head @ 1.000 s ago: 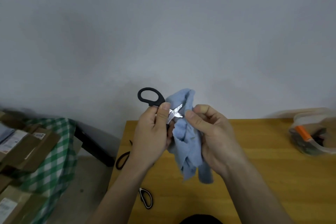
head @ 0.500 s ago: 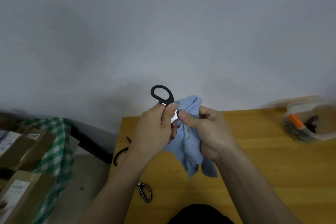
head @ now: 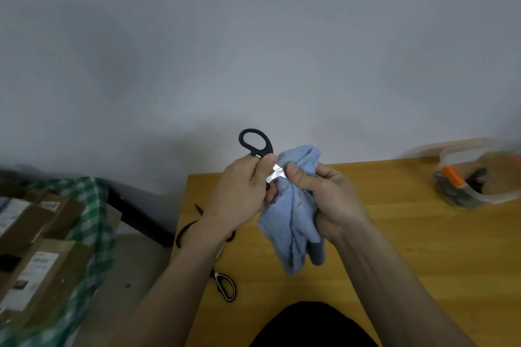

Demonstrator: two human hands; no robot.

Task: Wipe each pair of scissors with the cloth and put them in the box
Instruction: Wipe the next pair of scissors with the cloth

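My left hand (head: 242, 191) grips black-handled scissors (head: 258, 146) near the pivot, one handle loop sticking up above my fingers. A short stretch of shiny blade shows between both thumbs; the rest is buried in the blue cloth (head: 293, 214). My right hand (head: 324, 194) holds that cloth bunched round the blades, its lower end hanging above the wooden table (head: 423, 248). A clear plastic box (head: 476, 177) with scissors inside, one orange-handled, stands at the table's far right. Two more pairs lie on the table's left: a dark one (head: 186, 231) and a black-and-white one (head: 225, 286).
Cardboard boxes (head: 36, 236) sit on a green checked cloth (head: 93, 222) to the left, below table level. A grey wall runs behind the table. The table's left edge is close to the loose scissors. A dark garment (head: 313, 324) shows at the bottom.
Both hands have shifted slightly right and closer together; the cloth now covers more of the blade. The view has tilted a little, bringing the plastic box further into sight.
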